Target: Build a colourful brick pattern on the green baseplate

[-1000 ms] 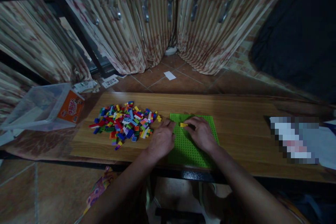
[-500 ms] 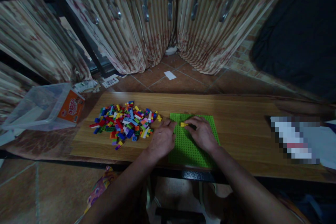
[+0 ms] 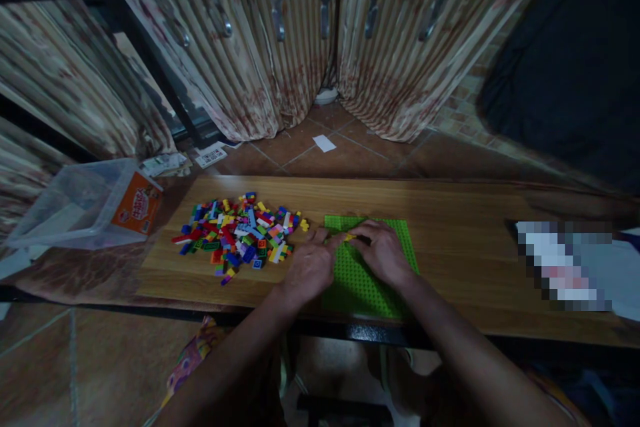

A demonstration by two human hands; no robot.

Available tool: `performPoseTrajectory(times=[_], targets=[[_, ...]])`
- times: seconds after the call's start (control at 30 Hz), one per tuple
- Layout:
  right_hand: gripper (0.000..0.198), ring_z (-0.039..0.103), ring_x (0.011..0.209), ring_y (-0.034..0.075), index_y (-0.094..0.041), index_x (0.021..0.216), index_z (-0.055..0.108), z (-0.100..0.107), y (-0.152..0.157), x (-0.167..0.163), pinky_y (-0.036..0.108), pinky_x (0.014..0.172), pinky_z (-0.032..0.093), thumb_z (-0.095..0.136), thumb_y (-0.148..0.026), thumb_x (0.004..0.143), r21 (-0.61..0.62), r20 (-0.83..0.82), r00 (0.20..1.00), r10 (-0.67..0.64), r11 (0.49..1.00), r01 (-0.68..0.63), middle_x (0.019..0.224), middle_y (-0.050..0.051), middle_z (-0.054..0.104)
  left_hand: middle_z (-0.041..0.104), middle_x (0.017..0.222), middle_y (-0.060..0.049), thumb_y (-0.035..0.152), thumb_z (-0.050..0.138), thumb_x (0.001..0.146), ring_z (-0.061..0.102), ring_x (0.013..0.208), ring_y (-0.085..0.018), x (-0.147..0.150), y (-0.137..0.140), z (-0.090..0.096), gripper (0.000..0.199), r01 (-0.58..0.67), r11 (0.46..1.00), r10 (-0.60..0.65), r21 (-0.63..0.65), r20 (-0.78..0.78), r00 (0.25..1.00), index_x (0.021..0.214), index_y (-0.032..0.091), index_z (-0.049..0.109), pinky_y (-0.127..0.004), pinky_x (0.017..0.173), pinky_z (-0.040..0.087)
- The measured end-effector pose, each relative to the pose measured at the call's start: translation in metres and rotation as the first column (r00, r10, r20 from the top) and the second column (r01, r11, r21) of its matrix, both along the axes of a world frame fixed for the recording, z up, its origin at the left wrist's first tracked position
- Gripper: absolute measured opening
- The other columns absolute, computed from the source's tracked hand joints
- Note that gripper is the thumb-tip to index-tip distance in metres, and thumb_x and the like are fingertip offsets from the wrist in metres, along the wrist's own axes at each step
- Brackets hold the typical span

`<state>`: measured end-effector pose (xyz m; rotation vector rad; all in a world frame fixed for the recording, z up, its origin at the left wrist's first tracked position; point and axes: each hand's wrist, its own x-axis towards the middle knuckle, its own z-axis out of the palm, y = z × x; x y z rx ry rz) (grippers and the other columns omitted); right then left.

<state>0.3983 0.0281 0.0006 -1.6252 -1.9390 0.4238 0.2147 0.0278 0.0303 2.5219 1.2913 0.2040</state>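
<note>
A small yellow brick [image 3: 351, 237] is at the upper part of the green studded baseplate [image 3: 370, 287], mostly covered by fingers. My right hand [image 3: 384, 252] comes in from the right, closed, with thumb and index finger pinching the brick. From the other side, my left hand [image 3: 311, 263] lies across the plate's left edge, its index finger stretched to the brick and seeming to touch it. The other left fingers are loosely apart and hold nothing that shows. Whether the brick sits on the studs is hidden.
A heap of mixed coloured bricks [image 3: 245, 233] lies on the wooden table [image 3: 465, 247] left of my hands. A clear plastic bin [image 3: 75, 207] with an orange label stands at far left. White sheets [image 3: 600, 273], partly blurred out, lie at the right.
My left index finger has reached rightward to the yellow brick, which is now more covered. My right hand has shifted only slightly and keeps its pinch.
</note>
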Motion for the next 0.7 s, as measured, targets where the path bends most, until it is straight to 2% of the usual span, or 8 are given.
performPoseTrajectory(times=[0.2, 0.47, 0.6, 0.7], targets=[[0.011, 0.060, 0.086, 0.020, -0.023, 0.083, 0.073, 0.000, 0.003, 0.000, 0.038, 0.087, 0.044, 0.065, -0.017, 0.079, 0.009, -0.031, 0.999, 0.008, 1.000, -0.008, 0.086, 0.004, 0.069, 0.056, 0.116, -0.010, 0.013, 0.046, 0.087, 0.053, 0.110, -0.024, 0.003, -0.002, 0.001, 0.050, 0.009, 0.997, -0.004, 0.072, -0.065, 0.998, 0.137, 0.021, 0.046, -0.036, 0.097, 0.044], [0.010, 0.062, 0.077, 0.020, -0.024, 0.081, 0.075, 0.001, 0.011, 0.004, 0.035, 0.075, 0.047, 0.069, -0.020, 0.074, -0.090, -0.077, 0.997, -0.031, 0.996, 0.024, 0.082, 0.003, 0.069, 0.056, 0.121, -0.011, 0.011, 0.047, 0.081, 0.051, 0.114, -0.027, 0.011, -0.003, 0.004, 0.054, -0.032, 0.999, 0.038, 0.032, -0.192, 0.981, 0.135, 0.021, 0.047, -0.037, 0.091, 0.046], [0.011, 0.062, 0.075, 0.020, -0.024, 0.081, 0.076, -0.002, 0.014, 0.007, 0.034, 0.071, 0.047, 0.072, -0.024, 0.072, -0.125, -0.057, 0.997, -0.053, 0.991, 0.046, 0.081, 0.003, 0.068, 0.056, 0.119, -0.009, 0.011, 0.049, 0.081, 0.048, 0.116, -0.026, 0.014, -0.003, 0.008, 0.050, -0.040, 0.999, 0.040, 0.003, -0.191, 0.981, 0.129, 0.022, 0.050, -0.037, 0.093, 0.044], [0.012, 0.062, 0.076, 0.021, -0.025, 0.082, 0.076, -0.003, 0.014, 0.007, 0.035, 0.072, 0.047, 0.072, -0.026, 0.072, -0.117, -0.024, 0.998, -0.055, 0.992, 0.051, 0.081, 0.003, 0.068, 0.056, 0.118, -0.009, 0.013, 0.053, 0.077, 0.050, 0.113, -0.025, 0.012, -0.003, 0.009, 0.054, -0.028, 1.000, 0.029, 0.011, -0.184, 0.983, 0.130, 0.022, 0.050, -0.037, 0.094, 0.044]])
